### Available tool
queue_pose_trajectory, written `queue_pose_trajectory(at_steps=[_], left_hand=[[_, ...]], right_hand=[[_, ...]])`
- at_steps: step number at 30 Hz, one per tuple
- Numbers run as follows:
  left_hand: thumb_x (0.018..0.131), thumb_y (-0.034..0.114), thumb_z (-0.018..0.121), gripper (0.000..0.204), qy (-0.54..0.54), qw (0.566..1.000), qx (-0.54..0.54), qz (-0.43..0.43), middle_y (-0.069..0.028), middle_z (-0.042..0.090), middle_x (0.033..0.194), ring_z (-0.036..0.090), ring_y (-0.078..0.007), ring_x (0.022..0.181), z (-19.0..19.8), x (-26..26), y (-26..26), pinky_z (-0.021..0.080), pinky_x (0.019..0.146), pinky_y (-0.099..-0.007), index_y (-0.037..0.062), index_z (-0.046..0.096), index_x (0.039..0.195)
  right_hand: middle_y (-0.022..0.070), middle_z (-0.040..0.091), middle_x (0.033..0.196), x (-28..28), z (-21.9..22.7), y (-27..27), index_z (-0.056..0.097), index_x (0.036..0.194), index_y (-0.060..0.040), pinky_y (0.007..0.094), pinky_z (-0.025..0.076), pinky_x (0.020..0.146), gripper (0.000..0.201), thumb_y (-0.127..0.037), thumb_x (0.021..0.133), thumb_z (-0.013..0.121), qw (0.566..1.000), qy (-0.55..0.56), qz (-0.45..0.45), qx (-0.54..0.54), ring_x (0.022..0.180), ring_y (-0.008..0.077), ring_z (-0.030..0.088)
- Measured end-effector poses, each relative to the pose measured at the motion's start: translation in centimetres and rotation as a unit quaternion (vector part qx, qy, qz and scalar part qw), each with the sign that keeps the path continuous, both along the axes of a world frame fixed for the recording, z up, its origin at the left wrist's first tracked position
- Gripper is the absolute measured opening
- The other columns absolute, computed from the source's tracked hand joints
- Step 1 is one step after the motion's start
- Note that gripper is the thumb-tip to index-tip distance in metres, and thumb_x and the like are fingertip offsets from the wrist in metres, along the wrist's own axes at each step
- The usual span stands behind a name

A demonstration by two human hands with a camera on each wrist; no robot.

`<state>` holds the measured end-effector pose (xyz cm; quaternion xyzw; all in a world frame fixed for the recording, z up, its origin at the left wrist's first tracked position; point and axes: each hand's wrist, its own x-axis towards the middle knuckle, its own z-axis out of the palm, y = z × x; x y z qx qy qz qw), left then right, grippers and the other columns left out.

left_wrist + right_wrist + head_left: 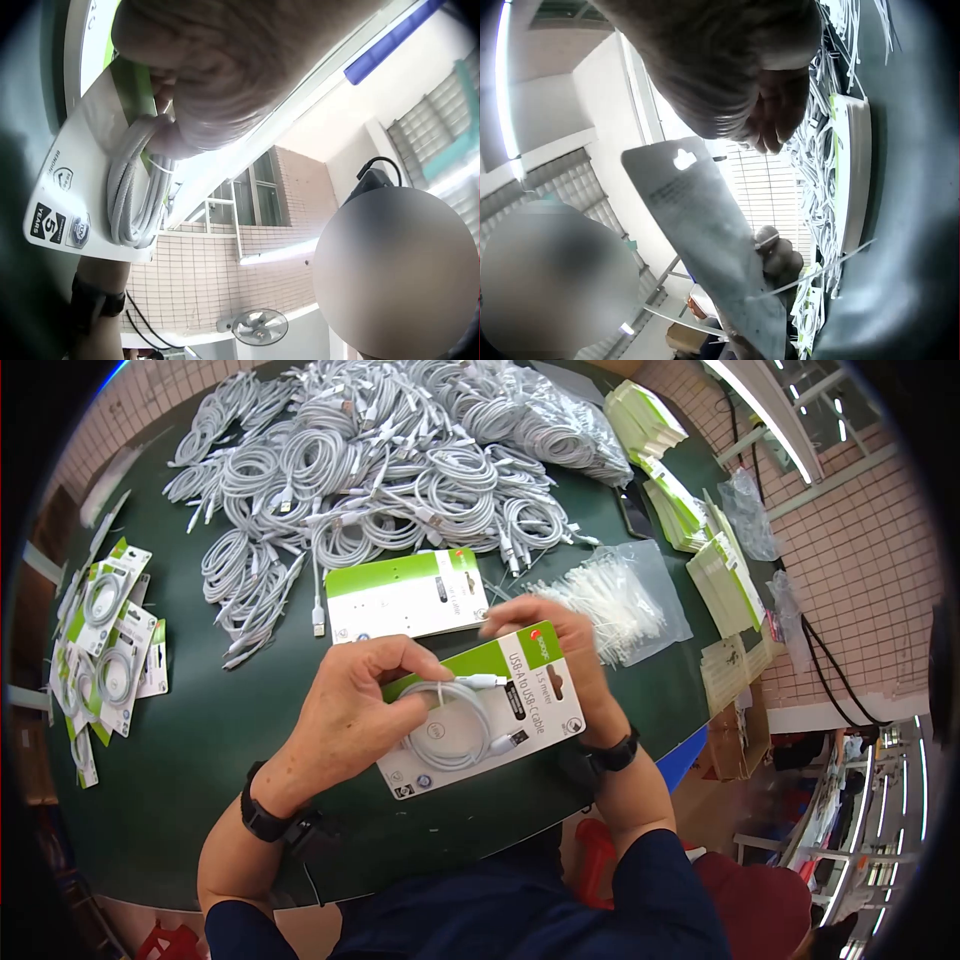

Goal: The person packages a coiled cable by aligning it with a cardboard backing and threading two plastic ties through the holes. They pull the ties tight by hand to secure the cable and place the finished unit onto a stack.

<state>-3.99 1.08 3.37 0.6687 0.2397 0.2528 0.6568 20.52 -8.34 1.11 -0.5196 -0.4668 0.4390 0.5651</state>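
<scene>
My left hand [350,705] pinches the lower left of a green and white cable card [548,718], thumb over the coil and fingers behind. On the card's front lies a coiled white USB cable [482,732], with a thin white cable tie [439,693] around its strands. The right wrist view shows the card's back [705,217], where a tie's tail [829,268] sticks out. My right hand [572,645] is behind the card's upper right edge, partly hidden in the head view. Its fingers [780,112] are loosely bent, apart from the card, with nothing visible in them.
A stack of blank cards [390,598] lies just beyond my hands, before a large heap of coiled cables [370,470]. Loose cable ties [610,605] spill from a plastic bag at right. More card stacks [722,585] line the right edge; carded cables [118,625] lie at left.
</scene>
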Motion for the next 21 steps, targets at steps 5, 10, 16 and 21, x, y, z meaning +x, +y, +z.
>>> queue_pose_trajectory(at_steps=[5, 10, 16, 21], left_hand=[[0.085, -0.010, 0.062, 0.023, -0.010, 1.000, -0.013, 0.001, -0.0088, 0.077, 0.102, 0.071, -0.0130, 0.098, 0.5, -0.3, 0.3, 0.057, 0.091, -0.0283, -0.0056, 0.074, 0.103], [0.084, -0.010, 0.062, 0.023, -0.012, 1.000, -0.022, -0.003, -0.0091, 0.077, 0.103, 0.071, -0.0130, 0.098, 0.2, -0.2, 0.4, 0.056, 0.091, -0.0285, -0.0054, 0.074, 0.104], [0.084, -0.007, 0.064, 0.023, 0.002, 1.000, -0.003, -0.021, -0.0079, 0.077, 0.099, 0.069, -0.0103, 0.092, -0.4, 0.2, -0.1, 0.055, 0.087, -0.0267, -0.0042, 0.074, 0.104], [0.081, -0.013, 0.061, 0.026, 0.023, 0.999, 0.003, -0.043, -0.0073, 0.074, 0.107, 0.070, -0.0145, 0.103, 0.2, 0.0, -0.3, 0.055, 0.102, -0.0314, -0.0053, 0.072, 0.103]], right_hand=[[0.0105, 0.068, 0.139, -0.8, -3.9, -1.9, 0.058, 0.148, -0.0061, 0.0353, 0.055, 0.105, 0.069, -0.022, 0.087, 0.087, 0.977, 0.063, 0.201, -0.043, 0.125, 0.0205, 0.067], [0.0114, 0.066, 0.142, -0.5, -4.8, -1.5, 0.057, 0.149, -0.0071, 0.0375, 0.054, 0.107, 0.069, -0.022, 0.087, 0.086, 0.975, -0.066, 0.213, 0.018, 0.128, 0.0226, 0.066], [0.0094, 0.066, 0.135, -0.5, -5.9, -2.2, 0.053, 0.148, -0.0057, 0.0339, 0.055, 0.097, 0.068, -0.023, 0.090, 0.084, 0.973, 0.126, 0.190, -0.036, 0.117, 0.0186, 0.066], [0.0070, 0.067, 0.090, -0.9, -3.3, 0.6, 0.072, 0.103, -0.0031, 0.0331, 0.046, 0.065, 0.033, -0.027, 0.084, 0.083, 0.973, -0.155, 0.144, 0.092, 0.076, 0.0185, 0.061]])
